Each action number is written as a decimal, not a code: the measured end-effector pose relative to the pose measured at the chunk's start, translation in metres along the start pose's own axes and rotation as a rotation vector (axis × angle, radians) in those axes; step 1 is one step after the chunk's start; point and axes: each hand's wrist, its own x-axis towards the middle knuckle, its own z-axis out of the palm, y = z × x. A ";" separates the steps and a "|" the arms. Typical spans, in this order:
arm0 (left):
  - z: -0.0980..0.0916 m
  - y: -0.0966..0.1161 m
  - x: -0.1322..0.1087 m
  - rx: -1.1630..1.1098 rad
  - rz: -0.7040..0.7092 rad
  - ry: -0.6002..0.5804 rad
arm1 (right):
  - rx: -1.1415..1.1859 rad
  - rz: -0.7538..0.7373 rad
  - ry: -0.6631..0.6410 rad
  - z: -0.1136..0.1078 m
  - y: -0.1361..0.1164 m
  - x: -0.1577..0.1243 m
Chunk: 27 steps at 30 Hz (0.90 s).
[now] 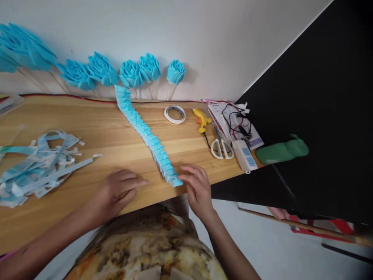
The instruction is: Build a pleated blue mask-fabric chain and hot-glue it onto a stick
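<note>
One long blue pleated strip (145, 132) laid slantwise across the wooden desk (87, 116), from the row of blue flowers (149, 67) to the near edge, probably stretched out to keep the folds in order. Right hand (198, 188) curved loosely at the near end, thumb apart from fingers, perhaps to steady it; cannot tell whether touching. Left hand (124, 190) across from it, forefinger extended towards the strip, thumb apart, holding nothing visible. Flowers on thin sticks close against the wall (210, 46), presumably to spare the petals. Pale scraps (43, 167) heaped to the left, likely out of the strip's way. To the right, roll of tape (166, 115), yellow glue gun (202, 120) and white-handled scissors (215, 151), handles towards the near edge, seemingly for easy reach. Beyond, papers (256, 140), tangled cables, white power strip (239, 151) and green bottle (279, 151). Dark panel (329, 109) beside the desk, pale floor (247, 245) below.
</note>
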 end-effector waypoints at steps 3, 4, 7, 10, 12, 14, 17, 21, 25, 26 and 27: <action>-0.006 0.007 0.018 0.075 0.072 -0.081 | -0.057 -0.100 -0.048 0.001 -0.004 -0.004; -0.006 0.008 0.024 0.103 0.091 -0.110 | -0.065 -0.114 -0.055 0.002 -0.006 -0.005; 0.002 0.010 0.033 0.167 0.161 -0.168 | -0.070 -0.107 -0.069 0.003 -0.008 -0.010; 0.012 0.011 0.034 0.197 0.178 -0.201 | -0.061 -0.091 -0.074 0.003 -0.008 -0.012; 0.017 0.011 0.032 0.209 0.166 -0.222 | -0.057 -0.089 -0.076 0.003 -0.008 -0.013; 0.019 0.011 0.032 0.224 0.168 -0.247 | -0.054 -0.086 -0.078 0.004 -0.008 -0.012; 0.023 0.008 0.032 0.264 0.170 -0.263 | -0.050 -0.081 -0.092 0.006 -0.008 -0.011; 0.028 0.003 0.030 0.298 0.151 -0.268 | -0.009 -0.075 -0.102 0.006 -0.004 -0.013; 0.028 0.001 0.029 0.297 0.138 -0.290 | 0.094 -0.007 -0.060 -0.002 0.001 -0.020; 0.028 0.001 0.029 0.290 0.137 -0.290 | 0.104 0.007 -0.048 -0.004 0.002 -0.021; 0.027 0.000 0.029 0.279 0.136 -0.288 | 0.105 0.014 -0.041 -0.005 0.003 -0.021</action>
